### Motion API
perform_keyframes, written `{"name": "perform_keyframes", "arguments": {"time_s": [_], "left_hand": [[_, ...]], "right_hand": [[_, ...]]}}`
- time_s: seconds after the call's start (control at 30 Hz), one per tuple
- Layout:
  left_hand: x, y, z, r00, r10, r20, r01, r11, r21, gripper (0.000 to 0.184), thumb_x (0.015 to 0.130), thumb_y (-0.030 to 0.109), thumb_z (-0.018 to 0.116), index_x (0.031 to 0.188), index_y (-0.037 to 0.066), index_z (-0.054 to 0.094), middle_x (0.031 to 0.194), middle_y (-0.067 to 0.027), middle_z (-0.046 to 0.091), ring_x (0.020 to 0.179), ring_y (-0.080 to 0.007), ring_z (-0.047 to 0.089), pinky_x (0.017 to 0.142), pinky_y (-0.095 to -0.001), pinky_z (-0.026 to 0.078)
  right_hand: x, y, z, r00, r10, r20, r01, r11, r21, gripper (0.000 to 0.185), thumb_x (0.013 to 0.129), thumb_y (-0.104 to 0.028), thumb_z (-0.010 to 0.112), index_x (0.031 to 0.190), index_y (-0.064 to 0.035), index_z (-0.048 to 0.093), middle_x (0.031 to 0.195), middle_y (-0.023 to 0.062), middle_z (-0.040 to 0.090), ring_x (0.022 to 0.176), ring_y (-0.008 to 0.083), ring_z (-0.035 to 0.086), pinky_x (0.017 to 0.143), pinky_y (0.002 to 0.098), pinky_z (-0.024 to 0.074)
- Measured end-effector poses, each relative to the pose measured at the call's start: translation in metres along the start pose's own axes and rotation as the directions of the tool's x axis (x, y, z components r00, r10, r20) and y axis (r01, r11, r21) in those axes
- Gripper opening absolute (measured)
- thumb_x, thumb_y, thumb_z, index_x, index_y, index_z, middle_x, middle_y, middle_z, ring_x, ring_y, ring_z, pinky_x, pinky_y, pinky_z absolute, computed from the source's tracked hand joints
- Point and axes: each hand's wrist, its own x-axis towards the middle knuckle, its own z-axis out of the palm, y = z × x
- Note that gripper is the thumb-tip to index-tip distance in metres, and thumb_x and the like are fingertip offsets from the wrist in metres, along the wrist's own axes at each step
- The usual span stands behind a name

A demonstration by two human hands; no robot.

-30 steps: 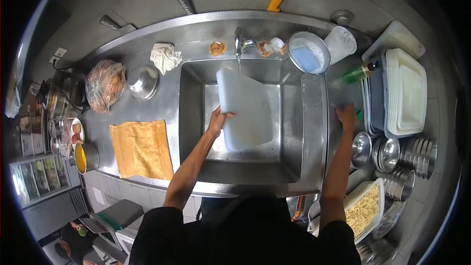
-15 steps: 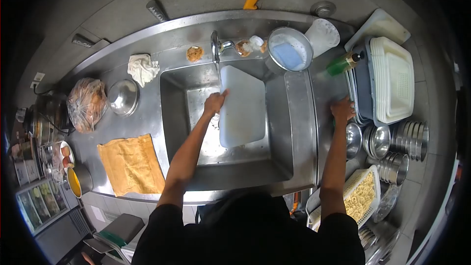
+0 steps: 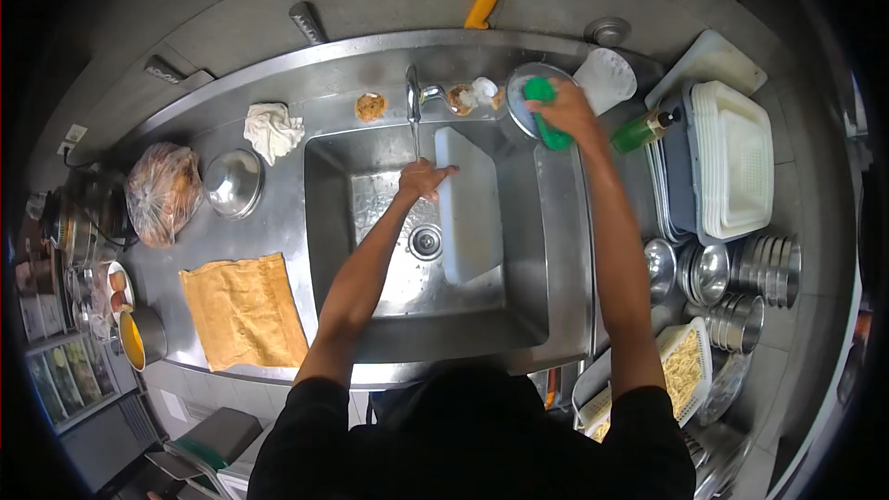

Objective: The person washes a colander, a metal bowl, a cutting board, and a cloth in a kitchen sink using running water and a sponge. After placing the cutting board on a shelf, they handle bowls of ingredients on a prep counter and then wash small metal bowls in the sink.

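A pale, translucent-looking cutting board (image 3: 469,218) stands tilted in the steel sink (image 3: 338,268). My left hand (image 3: 424,180) grips its left edge near the top, under the faucet (image 3: 413,97). At the sink's back right corner, my right hand (image 3: 565,111) is closed around a green scouring pad (image 3: 554,136) over a round metal bowl (image 3: 521,83). The bowl holds whitish, soapy-looking liquid, and my hand and the pad cover much of it. Water runs from the faucet close to my left hand.
A green soap bottle (image 3: 641,132), a white container (image 3: 607,80), stacked white trays (image 3: 736,157) and steel bowls (image 3: 711,275) stand on the right. An orange cloth (image 3: 243,312), a metal lid (image 3: 233,185) and a plastic bag (image 3: 164,194) lie left. Several food scraps are behind the sink.
My right hand has moved from beside the trays to the bowl, now with a green scouring pad. The cutting board has tipped steeper and shifted right, uncovering the drain.
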Motion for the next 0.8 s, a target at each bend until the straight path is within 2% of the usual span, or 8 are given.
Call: {"name": "perform_keyframes", "arguments": {"time_s": [0.23, 0.43, 0.5, 0.53, 0.63, 0.73, 0.77, 0.8], "left_hand": [[0.028, -0.032, 0.010, 0.989, -0.103, -0.106, 0.091, 0.989, -0.114, 0.077, 0.067, 0.079, 0.050, 0.062, 0.005, 0.067, 0.055, -0.0103, 0.062, 0.063, -0.0210, 0.066, 0.070, -0.0308, 0.051], [0.013, -0.069, 0.037, 0.972, -0.205, -0.111, 0.139, 0.893, -0.427, 0.080, 0.080, 0.076, 0.040, 0.089, 0.001, 0.068, 0.070, -0.0107, 0.066, 0.081, -0.0197, 0.065, 0.079, -0.0301, 0.049], [0.028, -0.089, 0.074, 0.937, -0.141, -0.320, -0.235, 0.425, -0.874, 0.076, 0.089, 0.068, 0.034, 0.109, 0.001, 0.063, 0.102, -0.0128, 0.066, 0.096, -0.0211, 0.062, 0.088, -0.0336, 0.047], [0.047, -0.119, 0.087, 0.979, 0.084, -0.183, -0.198, 0.215, -0.957, 0.074, 0.092, 0.064, 0.028, 0.132, 0.004, 0.045, 0.123, -0.0137, 0.056, 0.112, -0.0245, 0.054, 0.094, -0.0377, 0.043], [0.005, -0.104, 0.057, 0.955, 0.290, 0.062, 0.098, -0.110, -0.989, 0.078, 0.090, 0.068, 0.027, 0.135, 0.005, 0.044, 0.129, -0.0141, 0.052, 0.116, -0.0283, 0.051, 0.099, -0.0414, 0.040], [0.005, -0.112, 0.051, 0.958, 0.236, 0.164, 0.191, -0.099, -0.976, 0.086, 0.086, 0.073, 0.028, 0.139, 0.006, 0.038, 0.137, -0.0166, 0.045, 0.124, -0.0324, 0.043, 0.105, -0.0459, 0.031], [0.007, -0.116, 0.049, 0.960, 0.229, 0.163, 0.192, -0.110, -0.975, 0.086, 0.086, 0.073, 0.028, 0.139, 0.006, 0.038, 0.137, -0.0166, 0.045, 0.124, -0.0324, 0.043, 0.105, -0.0459, 0.031], [0.010, -0.123, 0.061, 0.939, 0.280, 0.198, 0.248, -0.156, -0.956, 0.089, 0.082, 0.076, 0.032, 0.138, 0.007, 0.039, 0.136, -0.0156, 0.046, 0.122, -0.0323, 0.045, 0.105, -0.0474, 0.032]], "right_hand": [[0.036, 0.014, 0.071, 0.964, 0.099, 0.245, -0.054, 0.981, -0.184, 0.034, 0.078, -0.033, 0.068, 0.101, -0.0082, 0.066, 0.100, 0.0210, 0.065, 0.095, 0.0378, 0.062, 0.085, 0.0432, 0.0487], [0.046, 0.030, 0.069, 0.983, 0.040, 0.176, 0.006, 0.967, -0.253, 0.040, 0.078, -0.037, 0.067, 0.106, -0.0082, 0.065, 0.098, 0.0209, 0.065, 0.097, 0.0368, 0.061, 0.084, 0.0430, 0.0489], [0.043, 0.020, 0.038, 0.993, 0.043, 0.106, -0.035, 0.997, -0.074, 0.050, 0.077, -0.049, 0.068, 0.101, -0.0053, 0.066, 0.096, 0.0191, 0.066, 0.093, 0.0334, 0.063, 0.080, 0.0399, 0.0491], [0.027, 0.004, 0.018, 0.994, 0.091, 0.065, -0.091, 0.996, -0.005, 0.053, 0.077, -0.052, 0.067, 0.098, -0.0043, 0.067, 0.094, 0.0176, 0.066, 0.088, 0.0315, 0.064, 0.077, 0.0377, 0.0495], [-0.034, -0.045, 0.005, 1.000, -0.023, 0.018, 0.019, 0.976, 0.216, 0.044, 0.079, -0.045, 0.067, 0.092, -0.0032, 0.063, 0.079, 0.0161, 0.066, 0.079, 0.0297, 0.065, 0.068, 0.0373, 0.0494], [-0.129, -0.091, 0.098, 0.989, -0.110, -0.104, 0.149, 0.823, 0.549, 0.027, 0.081, -0.023, 0.071, 0.101, -0.0065, 0.062, 0.082, 0.0083, 0.064, 0.070, 0.0146, 0.060, 0.064, 0.0310, 0.0487], [-0.163, -0.104, 0.137, 0.974, 0.071, 0.217, -0.198, 0.735, 0.648, 0.027, 0.080, -0.020, 0.071, 0.101, -0.0060, 0.061, 0.085, 0.0120, 0.066, 0.074, 0.0205, 0.065, 0.064, 0.0323, 0.0501], [-0.170, -0.106, 0.184, 0.967, 0.068, 0.245, -0.212, 0.746, 0.631, 0.027, 0.080, -0.020, 0.071, 0.101, -0.0060, 0.061, 0.085, 0.0120, 0.066, 0.074, 0.0205, 0.065, 0.064, 0.0323, 0.0501]]}}
